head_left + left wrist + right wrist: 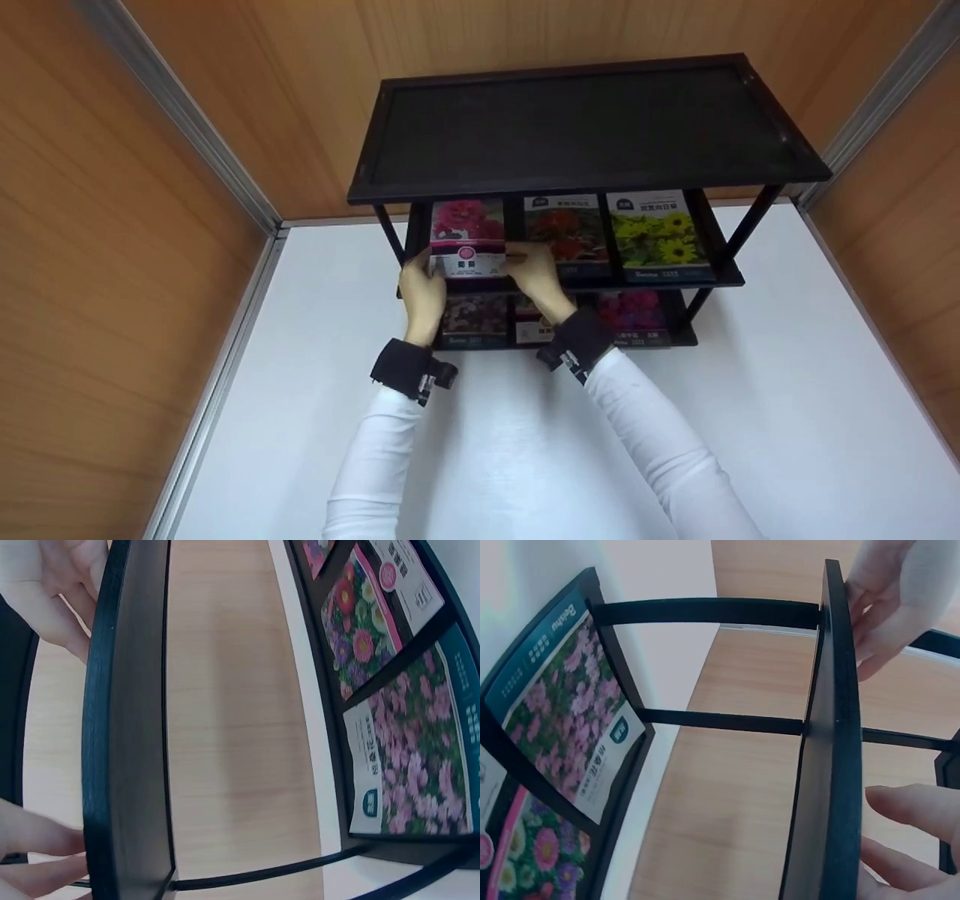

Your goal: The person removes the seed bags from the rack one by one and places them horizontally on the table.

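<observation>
A flower seed packet (466,238) with a pink bloom lies at the left of the rack's upper visible tier, partly under the top board. The left hand (422,291) holds its left edge, thumb near the lower front corner. From the other side the right hand (534,271) grips the right edge, fingers reaching onto the white label. Both wrist views show the left hand (37,862) and the right hand (911,844) beyond the shelf board, which hides the packet there. Beside the right hand is a red-flower packet (559,225).
The black rack (570,135) stands on a white surface (510,465) before wooden panels (315,97). A yellow-flower packet (664,236) lies at the tier's right. Lower down are a pale pink-flower packet (416,750), a mixed-flower packet (360,626) and a magenta-flower packet (631,311).
</observation>
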The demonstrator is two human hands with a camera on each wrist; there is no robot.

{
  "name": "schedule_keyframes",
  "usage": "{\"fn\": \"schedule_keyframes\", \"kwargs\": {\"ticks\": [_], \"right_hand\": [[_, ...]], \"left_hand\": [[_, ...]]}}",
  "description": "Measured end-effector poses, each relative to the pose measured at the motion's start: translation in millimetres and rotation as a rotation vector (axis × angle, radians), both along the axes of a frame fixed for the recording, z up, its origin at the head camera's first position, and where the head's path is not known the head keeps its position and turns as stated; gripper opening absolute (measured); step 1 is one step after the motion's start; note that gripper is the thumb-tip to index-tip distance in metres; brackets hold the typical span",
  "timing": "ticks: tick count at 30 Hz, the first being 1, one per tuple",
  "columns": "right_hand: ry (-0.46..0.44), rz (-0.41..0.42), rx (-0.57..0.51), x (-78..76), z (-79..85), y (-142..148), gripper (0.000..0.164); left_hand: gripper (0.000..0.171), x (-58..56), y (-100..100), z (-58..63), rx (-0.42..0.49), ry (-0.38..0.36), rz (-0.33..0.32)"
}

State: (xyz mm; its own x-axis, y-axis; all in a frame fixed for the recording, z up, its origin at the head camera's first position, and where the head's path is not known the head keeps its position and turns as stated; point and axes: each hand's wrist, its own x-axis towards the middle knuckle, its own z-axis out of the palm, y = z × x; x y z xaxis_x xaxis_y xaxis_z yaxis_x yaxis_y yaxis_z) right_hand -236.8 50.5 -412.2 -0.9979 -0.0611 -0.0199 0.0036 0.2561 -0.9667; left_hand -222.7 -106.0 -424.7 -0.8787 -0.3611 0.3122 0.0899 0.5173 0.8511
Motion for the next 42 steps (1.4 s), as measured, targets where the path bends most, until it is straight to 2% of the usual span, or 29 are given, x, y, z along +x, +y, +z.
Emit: {"fn": "schedule_keyframes", "kwargs": {"ticks": [5,8,12,15,19,24,32,42], "right_hand": [[-0.063,-0.032,-0.142,-2.1,1.0,3.3,0.040],[-0.130,-0.035,-0.222,-2.5,1.7,7.0,0.042],[-0.171,-0.053,-0.278,-2.6,3.3,10.4,0.043],[-0.169,-0.073,-0.309,-1.8,4.9,12.1,0.042],[-0.177,-0.081,-0.382,1.0,6.8,15.8,0.040],[-0.224,-0.033,-0.453,8.4,7.3,21.2,0.040],[-0.253,-0.007,-0.548,26.8,7.4,25.3,0.043],[-0.258,-0.037,-0.556,43.6,6.0,24.1,0.042]], "left_hand": [[0.031,-0.5,1.7,3.9,0.175,-0.064,0.026],[0.036,1.1,2.3,7.4,0.350,-0.111,0.023],[0.041,4.3,1.0,13.9,0.611,-0.152,-0.006],[0.044,7.8,-1.5,18.5,0.719,-0.178,-0.049],[0.047,15.5,-4.9,21.8,0.775,-0.211,-0.118],[0.047,27.5,-7.5,22.7,0.841,-0.225,-0.179],[0.046,43.0,-7.5,22.1,0.848,-0.194,-0.184],[0.046,60.4,-7.7,22.9,0.876,-0.210,-0.165]]}}
